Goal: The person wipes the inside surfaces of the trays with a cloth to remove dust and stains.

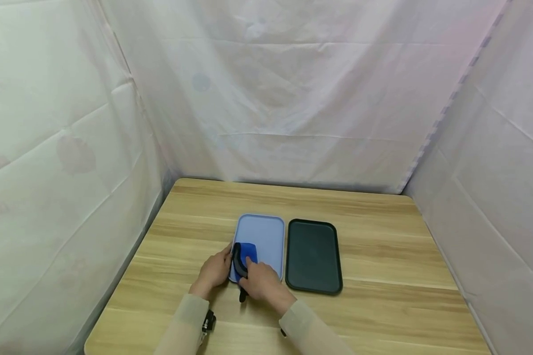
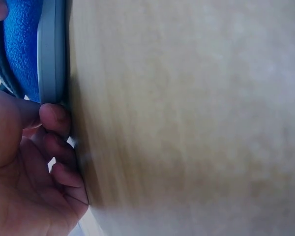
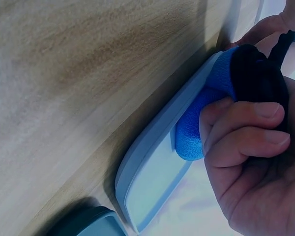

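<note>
A light blue tray (image 1: 263, 229) lies flat on the table. My left hand (image 1: 215, 268) is at its left edge, thumb and forefinger pinching the tray rim (image 2: 52, 59) in the left wrist view. On the tray's near left part sits a blue fleecy wiping pad (image 1: 249, 250) with a curved black band; its exact make is hard to tell. My right hand (image 1: 263, 282) grips the pad by its black part (image 3: 258, 78), fingers curled, with one finger reaching over the blue cloth. A short black tail (image 1: 243, 295) sticks out past the tray's near edge.
A dark green tray (image 1: 313, 256) lies just right of the light blue one, a narrow gap between them. The wooden table (image 1: 391, 256) reaches out on all sides. Pale curtains (image 1: 284, 98) hang behind the table and along both sides.
</note>
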Motion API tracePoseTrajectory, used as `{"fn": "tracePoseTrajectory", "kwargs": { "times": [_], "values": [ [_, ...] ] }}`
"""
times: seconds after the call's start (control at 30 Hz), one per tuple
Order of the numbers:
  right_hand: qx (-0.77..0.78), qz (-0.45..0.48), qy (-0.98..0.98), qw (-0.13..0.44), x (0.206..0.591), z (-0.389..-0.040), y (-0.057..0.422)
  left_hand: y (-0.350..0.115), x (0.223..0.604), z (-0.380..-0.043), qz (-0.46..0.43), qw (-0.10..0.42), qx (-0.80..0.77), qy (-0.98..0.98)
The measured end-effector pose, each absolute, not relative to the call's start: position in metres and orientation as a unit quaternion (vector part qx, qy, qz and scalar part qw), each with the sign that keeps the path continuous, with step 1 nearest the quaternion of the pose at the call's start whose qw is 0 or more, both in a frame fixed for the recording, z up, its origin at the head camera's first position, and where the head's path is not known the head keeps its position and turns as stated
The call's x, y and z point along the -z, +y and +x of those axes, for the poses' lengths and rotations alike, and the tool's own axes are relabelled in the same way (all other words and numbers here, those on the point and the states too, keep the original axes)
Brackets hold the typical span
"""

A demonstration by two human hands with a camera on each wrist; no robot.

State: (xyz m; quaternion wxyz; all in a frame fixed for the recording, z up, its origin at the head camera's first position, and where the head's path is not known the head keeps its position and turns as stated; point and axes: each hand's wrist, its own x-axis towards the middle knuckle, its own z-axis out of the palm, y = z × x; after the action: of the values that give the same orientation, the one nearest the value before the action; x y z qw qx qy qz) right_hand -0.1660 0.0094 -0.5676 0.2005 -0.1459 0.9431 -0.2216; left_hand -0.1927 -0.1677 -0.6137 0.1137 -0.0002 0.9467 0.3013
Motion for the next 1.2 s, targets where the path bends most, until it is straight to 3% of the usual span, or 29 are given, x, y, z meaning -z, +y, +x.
{"fn": "tracePoseTrajectory", "kwargs": {
  "times": [1.2],
  "values": [
    [0.228,-0.098,0.948,0.2,0.561,-0.156,0.041,-0.166,0.612,-0.19,-0.004,0.097,-0.312,0.945]
  ]
}}
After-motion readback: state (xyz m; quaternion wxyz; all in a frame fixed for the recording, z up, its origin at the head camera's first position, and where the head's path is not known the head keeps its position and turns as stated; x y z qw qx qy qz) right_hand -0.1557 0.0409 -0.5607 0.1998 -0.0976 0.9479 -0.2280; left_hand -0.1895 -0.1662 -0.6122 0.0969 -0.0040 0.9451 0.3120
